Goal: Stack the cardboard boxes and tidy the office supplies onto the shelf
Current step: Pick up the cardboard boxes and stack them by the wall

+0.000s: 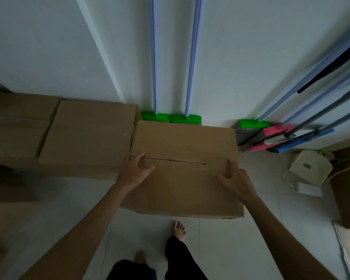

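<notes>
One cardboard box beneath left hand, right hand, fingers spread

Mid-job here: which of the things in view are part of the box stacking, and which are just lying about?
Job:
- cardboard box, with the left hand and right hand resting on its top
- neighbouring box
- far-left box

Lying about:
- green-headed brooms against the wall
- corner mops and brooms
- pale dustpan

Bare left hand and right hand on bare forearms; loose black trousers; bare feet.
</notes>
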A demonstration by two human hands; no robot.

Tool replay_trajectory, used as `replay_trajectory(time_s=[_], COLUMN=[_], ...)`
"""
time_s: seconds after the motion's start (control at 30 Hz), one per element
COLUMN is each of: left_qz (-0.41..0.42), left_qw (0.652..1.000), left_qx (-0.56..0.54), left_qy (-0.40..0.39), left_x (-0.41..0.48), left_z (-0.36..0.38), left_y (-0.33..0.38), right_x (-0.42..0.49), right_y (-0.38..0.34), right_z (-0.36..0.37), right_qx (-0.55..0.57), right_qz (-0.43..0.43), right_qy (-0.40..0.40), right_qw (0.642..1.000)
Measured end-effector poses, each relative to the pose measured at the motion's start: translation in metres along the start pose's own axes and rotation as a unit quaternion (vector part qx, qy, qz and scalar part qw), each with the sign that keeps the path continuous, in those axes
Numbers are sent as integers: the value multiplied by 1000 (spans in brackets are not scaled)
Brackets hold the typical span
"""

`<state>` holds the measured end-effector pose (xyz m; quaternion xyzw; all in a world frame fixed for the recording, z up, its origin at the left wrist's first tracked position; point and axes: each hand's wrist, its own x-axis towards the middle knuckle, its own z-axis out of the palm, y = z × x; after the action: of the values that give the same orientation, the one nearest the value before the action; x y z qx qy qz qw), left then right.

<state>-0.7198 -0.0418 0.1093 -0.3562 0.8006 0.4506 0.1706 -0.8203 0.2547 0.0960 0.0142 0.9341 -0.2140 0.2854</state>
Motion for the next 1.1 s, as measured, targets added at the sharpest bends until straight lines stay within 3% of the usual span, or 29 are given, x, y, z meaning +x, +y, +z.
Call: replay_trajectory(time_s=[0.43, 0.77, 0.97, 1.1], left_qz=[9, 11, 61, 213], left_qw=[1000, 995, 976, 918], left_qx=[-13, 99, 207, 332], left_qy=[5, -9, 21, -40], left_x=[125, 186, 197, 181], left_z=[0, 13, 30, 46], left_y=[15, -19, -36, -61], right_x=[130, 182, 193, 193], right_y=[-29, -35, -31, -32], right_z=[22, 63, 72, 72], right_qx=[3, 17, -1, -17], right_qz=[-15, -23, -34, -35], right_qy=[-13, 0, 21, 10], right_qw=[1000, 1000, 999, 999])
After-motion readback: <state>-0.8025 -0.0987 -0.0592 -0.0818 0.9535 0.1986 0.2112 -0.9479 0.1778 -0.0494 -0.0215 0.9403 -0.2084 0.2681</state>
